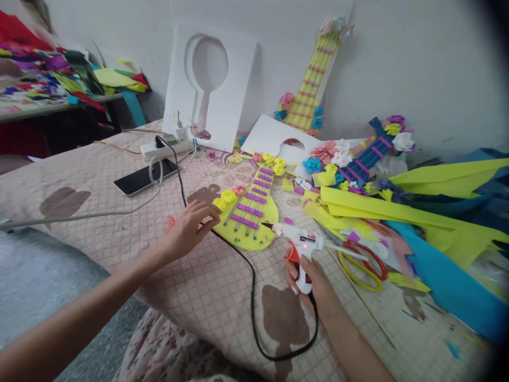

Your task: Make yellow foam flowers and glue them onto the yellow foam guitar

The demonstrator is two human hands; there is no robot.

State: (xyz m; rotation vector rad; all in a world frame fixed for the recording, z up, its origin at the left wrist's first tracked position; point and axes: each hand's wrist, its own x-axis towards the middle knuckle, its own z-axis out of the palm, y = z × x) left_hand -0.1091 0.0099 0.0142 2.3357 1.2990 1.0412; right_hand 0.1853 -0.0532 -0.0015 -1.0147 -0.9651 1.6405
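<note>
My right hand (314, 286) is wrapped around a white hot glue gun (302, 244), with a finger by its orange trigger. The gun's dark nozzle points left over a yellow paper guitar (264, 212) with purple strips, string-like lines and small flowers. A glue stick juts from the gun's back, and a black cord (254, 297) loops below. My left hand (194, 220) is closed, its bent fingertips and thumb at the guitar's left edge, beside yellow paper flowers (227, 197). What exactly lies between those fingertips is partly hidden.
Scissors (368, 265) and a thin stick (366, 300) lie right of the gun, near crepe paper strips (413, 215). A phone (145, 178) and power strip (165, 147) sit at left. White cutout boards (242, 79) and more decorated guitars (312, 85) lean on the wall.
</note>
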